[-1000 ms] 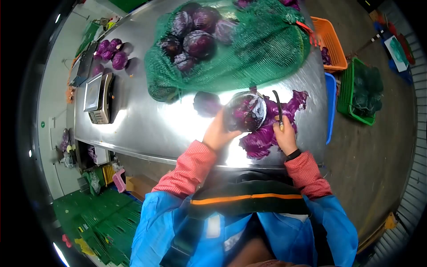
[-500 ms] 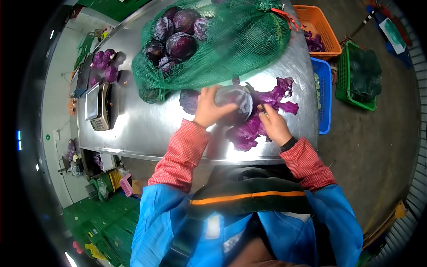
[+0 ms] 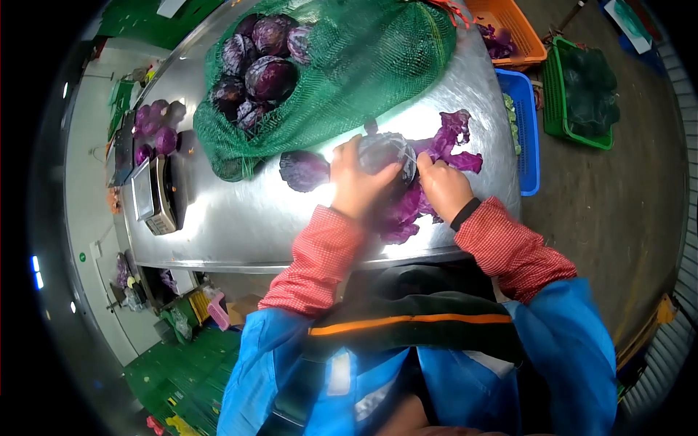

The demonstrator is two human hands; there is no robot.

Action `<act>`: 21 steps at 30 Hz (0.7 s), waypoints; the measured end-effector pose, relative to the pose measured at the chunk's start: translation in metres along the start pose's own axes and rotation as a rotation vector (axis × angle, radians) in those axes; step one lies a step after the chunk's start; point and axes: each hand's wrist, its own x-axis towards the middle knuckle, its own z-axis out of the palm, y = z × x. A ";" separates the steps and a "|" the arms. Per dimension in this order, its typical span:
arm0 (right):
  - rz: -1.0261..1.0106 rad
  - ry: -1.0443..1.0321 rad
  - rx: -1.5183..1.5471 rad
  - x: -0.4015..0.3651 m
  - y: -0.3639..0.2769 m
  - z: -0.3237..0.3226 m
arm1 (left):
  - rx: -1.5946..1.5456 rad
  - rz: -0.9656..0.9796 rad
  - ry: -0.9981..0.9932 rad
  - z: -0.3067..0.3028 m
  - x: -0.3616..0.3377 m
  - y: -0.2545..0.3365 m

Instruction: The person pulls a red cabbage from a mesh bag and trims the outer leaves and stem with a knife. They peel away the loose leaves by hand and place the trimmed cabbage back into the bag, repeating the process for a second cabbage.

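Observation:
My left hand (image 3: 358, 174) grips a red cabbage (image 3: 384, 151) from its left side, thumb across the near face. The cabbage is slightly blurred and rests on the steel table (image 3: 225, 218). At the cabbage's right side, my right hand (image 3: 443, 187) is closed around a knife, mostly hidden by the fingers now. Loose purple outer leaves (image 3: 452, 138) lie to the right of the cabbage, and more leaves (image 3: 401, 221) lie below it. To the left of my left hand is a single dark purple leaf (image 3: 304, 171).
A green mesh bag (image 3: 349, 80) holding several red cabbages (image 3: 271, 78) lies at the back. Peeled cabbages (image 3: 166, 140) and a scale (image 3: 154, 196) stand at left. Orange (image 3: 527, 43), blue (image 3: 529, 138) and green crates (image 3: 556, 94) stand beyond the right edge.
My right hand has moved up and closer to the cabbage, its fingers closing more tightly. The view has shifted slightly, and the knife blade that showed earlier is now hard to make out.

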 end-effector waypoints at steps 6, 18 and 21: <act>0.074 -0.201 -0.052 0.014 0.020 0.043 | -0.029 0.044 -0.021 0.000 -0.004 -0.004; 0.429 -0.544 1.066 0.013 -0.027 0.019 | -0.933 -0.512 -0.164 -0.059 -0.063 -0.078; 0.465 -0.490 1.277 0.005 -0.045 0.027 | -0.967 -0.631 -0.107 -0.053 -0.060 -0.071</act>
